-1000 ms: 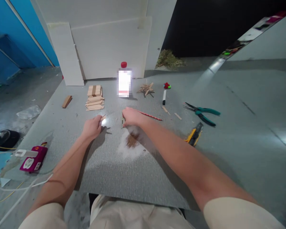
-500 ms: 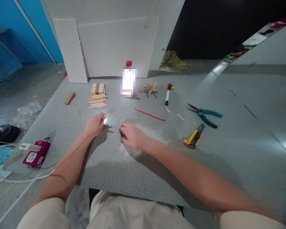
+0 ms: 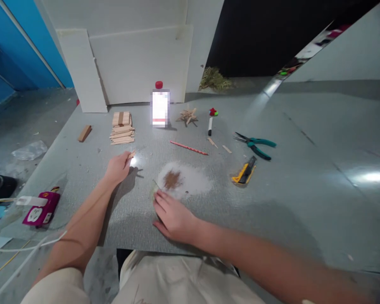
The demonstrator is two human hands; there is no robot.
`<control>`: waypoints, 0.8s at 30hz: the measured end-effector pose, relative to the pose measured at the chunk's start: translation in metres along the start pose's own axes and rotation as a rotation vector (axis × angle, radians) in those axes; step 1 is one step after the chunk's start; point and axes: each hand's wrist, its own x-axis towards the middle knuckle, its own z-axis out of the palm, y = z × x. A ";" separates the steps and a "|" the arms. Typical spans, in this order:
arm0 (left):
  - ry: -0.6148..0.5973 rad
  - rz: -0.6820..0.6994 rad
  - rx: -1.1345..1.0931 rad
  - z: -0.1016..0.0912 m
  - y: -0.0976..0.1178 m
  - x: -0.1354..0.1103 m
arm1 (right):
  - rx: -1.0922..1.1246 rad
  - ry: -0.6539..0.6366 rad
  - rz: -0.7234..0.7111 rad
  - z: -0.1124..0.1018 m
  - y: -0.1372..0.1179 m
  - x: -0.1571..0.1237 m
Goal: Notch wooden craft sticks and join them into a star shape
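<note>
My left hand (image 3: 118,169) is closed in a pinch on a small craft stick piece (image 3: 132,155), just in front of the stacked craft sticks (image 3: 123,134). Low on the tabletop, my right hand (image 3: 175,217) lies with its fingers stretched out and its thumb apart. A thin greenish wisp (image 3: 156,184) shows at its fingertips; what lies under the palm is hidden. Just beyond those fingers is a patch of white powder (image 3: 198,179) with a brown smear (image 3: 172,180) on it.
A red-capped bottle (image 3: 158,85), blurred out, stands before a white board. Around it lie a loose stick pile (image 3: 188,116), a red pencil (image 3: 190,147), a marker (image 3: 210,126), teal pliers (image 3: 259,145), a yellow utility knife (image 3: 243,172), a wooden block (image 3: 85,133) and a magenta power socket (image 3: 42,208).
My right hand has moved back toward me and its fingers have straightened, uncovering the powder and brown smear. My left hand keeps its pinch. The whole view has shifted slightly.
</note>
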 end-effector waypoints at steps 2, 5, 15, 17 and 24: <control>0.009 0.007 -0.006 0.000 -0.002 -0.001 | 0.004 0.020 -0.085 0.003 -0.014 -0.023; 0.024 0.008 -0.013 0.001 -0.005 -0.001 | -0.007 0.068 -0.138 0.003 -0.024 -0.060; 0.105 -0.007 -0.084 -0.005 -0.012 -0.002 | -0.247 0.260 -0.209 -0.050 -0.008 -0.143; 0.122 -0.015 -0.109 -0.008 -0.013 -0.001 | -0.443 0.388 -0.001 -0.067 0.009 -0.148; 0.120 -0.015 -0.134 -0.006 -0.011 0.004 | -0.655 0.258 0.533 -0.076 0.075 -0.112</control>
